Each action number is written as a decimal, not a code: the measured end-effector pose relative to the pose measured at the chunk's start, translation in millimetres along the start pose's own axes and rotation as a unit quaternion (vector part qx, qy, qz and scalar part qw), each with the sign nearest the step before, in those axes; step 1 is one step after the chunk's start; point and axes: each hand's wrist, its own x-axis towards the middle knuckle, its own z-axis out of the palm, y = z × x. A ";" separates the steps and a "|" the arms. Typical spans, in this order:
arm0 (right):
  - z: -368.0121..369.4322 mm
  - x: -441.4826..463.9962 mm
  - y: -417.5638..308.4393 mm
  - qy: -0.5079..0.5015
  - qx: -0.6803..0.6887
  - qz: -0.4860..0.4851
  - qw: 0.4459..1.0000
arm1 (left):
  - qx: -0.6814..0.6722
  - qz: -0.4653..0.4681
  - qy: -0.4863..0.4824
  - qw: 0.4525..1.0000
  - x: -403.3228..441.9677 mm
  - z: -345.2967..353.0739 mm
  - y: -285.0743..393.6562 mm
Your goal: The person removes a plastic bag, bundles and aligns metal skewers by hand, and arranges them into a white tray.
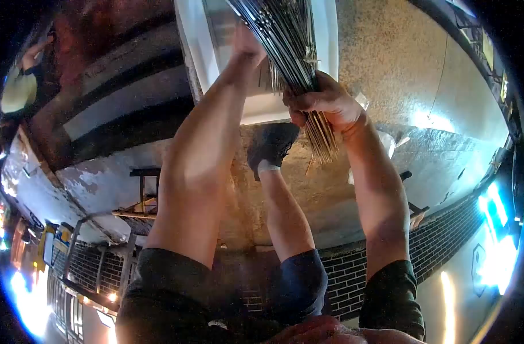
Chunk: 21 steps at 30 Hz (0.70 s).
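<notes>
A long bundle of thin dark metal rods or wires (285, 43) slants down from the top edge of the view. My right hand (325, 103) is closed around its lower part, and the lighter, brownish ends fan out below the fist. Near the top, my left hand (247, 43) is beside the bundle's left side; its fingers are hidden behind the rods. A tie-like strand crosses the bundle just above my right hand. Behind the bundle is a white-framed tray or opening (327, 34).
Below the bundle is a dark shoe (271, 143) on a bare leg. A metal-framed stand (141, 198) is at the left. Patterned dark brick (348, 281) runs along the bottom. Part of another person (20, 92) shows at the far left. Bright lights glare at both sides.
</notes>
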 end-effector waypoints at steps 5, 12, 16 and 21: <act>-3.6 5.3 1.4 0.009 0.042 0.011 0.999 | 0.279 0.061 0.034 0.958 -17.9 1.6 42.6; -2.9 -8.1 9.3 -0.004 -0.074 -0.035 0.997 | 0.202 -0.100 -0.016 0.974 8.2 -1.4 43.4; -3.3 -34.3 12.1 0.018 -0.047 -0.080 0.996 | 0.194 -0.146 0.020 0.970 12.7 -5.2 42.2; -12.3 -96.2 26.2 0.115 -0.063 -0.049 0.990 | 0.133 -0.273 0.015 0.953 5.4 -9.3 57.3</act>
